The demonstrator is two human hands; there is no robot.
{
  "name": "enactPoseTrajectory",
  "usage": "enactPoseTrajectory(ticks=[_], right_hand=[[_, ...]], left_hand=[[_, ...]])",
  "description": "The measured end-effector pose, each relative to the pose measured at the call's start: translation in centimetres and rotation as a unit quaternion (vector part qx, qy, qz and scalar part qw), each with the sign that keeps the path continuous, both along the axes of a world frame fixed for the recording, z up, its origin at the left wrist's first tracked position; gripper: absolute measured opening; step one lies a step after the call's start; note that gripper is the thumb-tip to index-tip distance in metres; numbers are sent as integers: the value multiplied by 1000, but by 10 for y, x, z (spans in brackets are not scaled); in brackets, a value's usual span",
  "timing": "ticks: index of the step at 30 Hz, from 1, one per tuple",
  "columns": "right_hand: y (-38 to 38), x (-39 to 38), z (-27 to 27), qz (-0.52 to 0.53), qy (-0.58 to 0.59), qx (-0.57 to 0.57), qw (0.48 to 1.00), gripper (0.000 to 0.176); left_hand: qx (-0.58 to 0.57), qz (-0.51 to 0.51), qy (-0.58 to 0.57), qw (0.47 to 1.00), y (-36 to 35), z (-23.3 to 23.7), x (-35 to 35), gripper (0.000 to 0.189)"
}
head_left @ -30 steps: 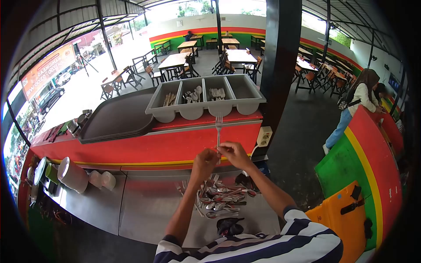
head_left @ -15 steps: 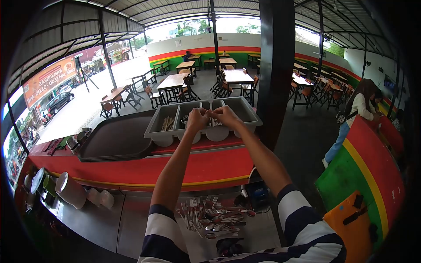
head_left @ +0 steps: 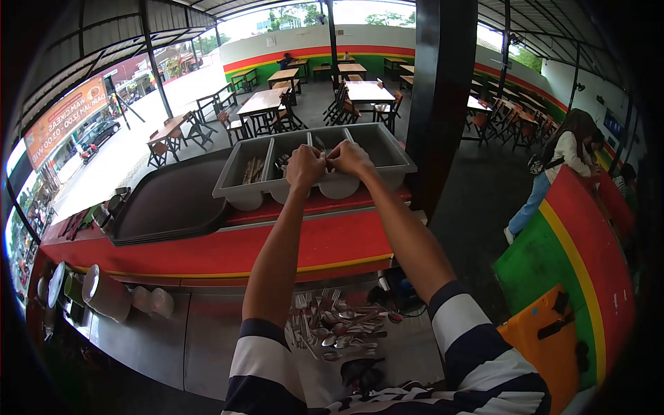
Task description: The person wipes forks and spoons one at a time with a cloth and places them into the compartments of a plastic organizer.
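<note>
Both of my hands are close together over the front of a grey divided cutlery bin (head_left: 242,196) on the red counter. My left hand (head_left: 306,167) is closed, its fingertips bunched near the middle compartments. My right hand (head_left: 350,158) is closed too, its fingertips pinched beside the left ones. A bit of shiny metal cutlery shows between and behind the fingers; which hand grips it is hidden. Thin brown items (head_left: 254,170) lie in the left compartment. Below my arms, many loose forks and spoons (head_left: 339,325) are spread on the steel worktop.
Stacked dark trays (head_left: 173,197) lie left of the bin. A black post (head_left: 443,104) rises at its right. White containers (head_left: 106,294) stand at the lower left. A person (head_left: 564,159) leans at the red and green partition on the right. Tables and chairs stand beyond.
The view has tilted and shifted a little. The upright cutlery above my hands now shows lower, behind my fingers. My hands remain close together at the bin.
</note>
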State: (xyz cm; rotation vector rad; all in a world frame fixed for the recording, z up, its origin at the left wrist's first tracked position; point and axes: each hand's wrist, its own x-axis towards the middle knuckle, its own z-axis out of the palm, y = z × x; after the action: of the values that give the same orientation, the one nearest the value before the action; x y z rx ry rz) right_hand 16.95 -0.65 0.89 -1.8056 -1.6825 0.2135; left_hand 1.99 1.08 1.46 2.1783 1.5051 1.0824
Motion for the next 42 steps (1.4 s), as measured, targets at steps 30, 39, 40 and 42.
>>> enactPoseTrajectory(ticks=[30, 39, 40, 42], right_hand=[[-29, -19, -19, -73, -162, 270, 946, 26], [-55, -30, -42, -97, -253, 323, 907, 36], [-60, -32, -46, -114, -254, 338, 899, 36], [-67, -33, -59, -131, -247, 364, 888, 38]], left_hand=[[249, 79, 103, 960, -3, -27, 4, 31], [368, -43, 120, 921, -28, -42, -22, 28], [414, -62, 119, 901, -31, -46, -26, 29], [420, -91, 120, 895, -45, -68, -33, 35]])
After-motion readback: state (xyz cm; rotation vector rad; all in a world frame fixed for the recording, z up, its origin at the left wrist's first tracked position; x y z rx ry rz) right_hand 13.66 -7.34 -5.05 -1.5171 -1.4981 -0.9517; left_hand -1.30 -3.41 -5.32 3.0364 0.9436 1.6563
